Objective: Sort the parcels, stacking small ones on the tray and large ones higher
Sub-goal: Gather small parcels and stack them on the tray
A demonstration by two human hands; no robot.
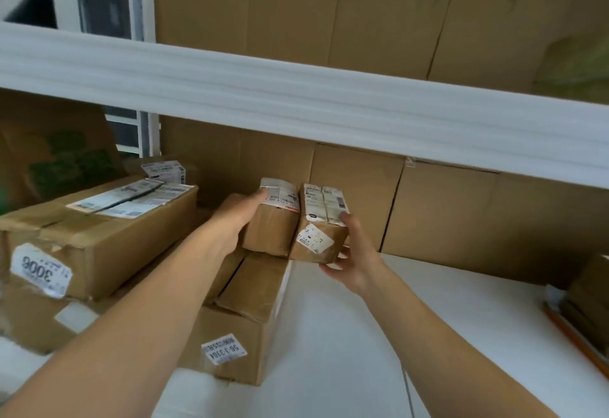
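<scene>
Two small brown parcels with white labels stand side by side on top of a larger box [244, 318] on the white shelf [346, 335]. My left hand [235, 219] grips the left small parcel [273, 223] from its left side. My right hand [354, 252] holds the right small parcel [321, 229] at its right side and underneath. The two parcels touch each other. A long large parcel [99, 229] marked 3006 lies to the left on other boxes.
A white foam-wrapped shelf beam [296, 101] crosses overhead, close above the parcels. Flat cardboard [445, 213] lines the shelf's back. At the right edge lies an orange-edged tray [580, 325] holding boxes. Another labelled box [164, 170] sits behind the long parcel.
</scene>
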